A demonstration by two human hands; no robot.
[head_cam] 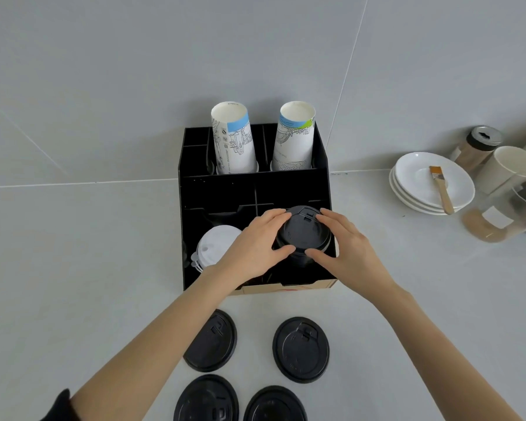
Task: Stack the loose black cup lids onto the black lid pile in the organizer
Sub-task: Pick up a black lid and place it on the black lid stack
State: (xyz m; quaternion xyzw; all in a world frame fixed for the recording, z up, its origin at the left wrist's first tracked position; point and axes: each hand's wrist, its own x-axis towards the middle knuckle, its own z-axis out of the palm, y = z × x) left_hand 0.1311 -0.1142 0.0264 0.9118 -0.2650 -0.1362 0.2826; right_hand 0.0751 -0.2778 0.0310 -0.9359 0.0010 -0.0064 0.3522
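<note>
A black organizer stands on the white counter against the wall. In its front right slot sits the black lid pile. My left hand clasps the pile's top lid from the left, and my right hand clasps it from the right, thumbs at the near edge. Several loose black lids lie flat on the counter in front: one partly under my left forearm, one to its right, and two at the bottom edge.
A white lid stack fills the front left slot. Two upside-down paper cup stacks stand in the back slots. At right are stacked white saucers with a brush, jars and a clear container.
</note>
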